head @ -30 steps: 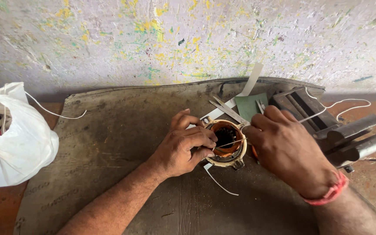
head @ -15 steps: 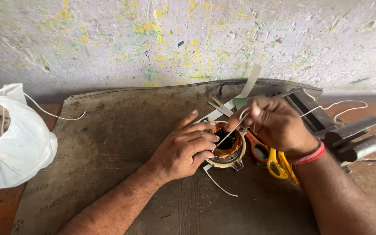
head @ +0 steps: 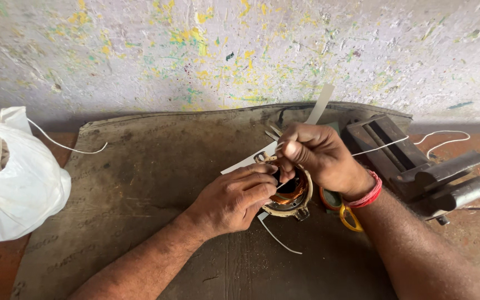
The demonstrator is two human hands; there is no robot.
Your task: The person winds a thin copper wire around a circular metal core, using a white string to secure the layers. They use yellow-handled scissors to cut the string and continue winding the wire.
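I see the right hand (head: 320, 158) pinching a thin white cord (head: 395, 143), fingers closed tight over the round motor stator (head: 291, 194). The left hand (head: 234, 200) grips the stator's near-left rim, fingers curled. Since 0.5 seconds ago the right hand has shifted left, covering most of the orange scissors (head: 346, 212). The stator sits mid-mat (head: 140, 189); vise (head: 418, 166) right, white bag (head: 15, 178) far left.

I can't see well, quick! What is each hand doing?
Left hand: fingers closed, gripping the round motor coil.
Right hand: fingertips pinched over the coil; what they hold cannot be told.
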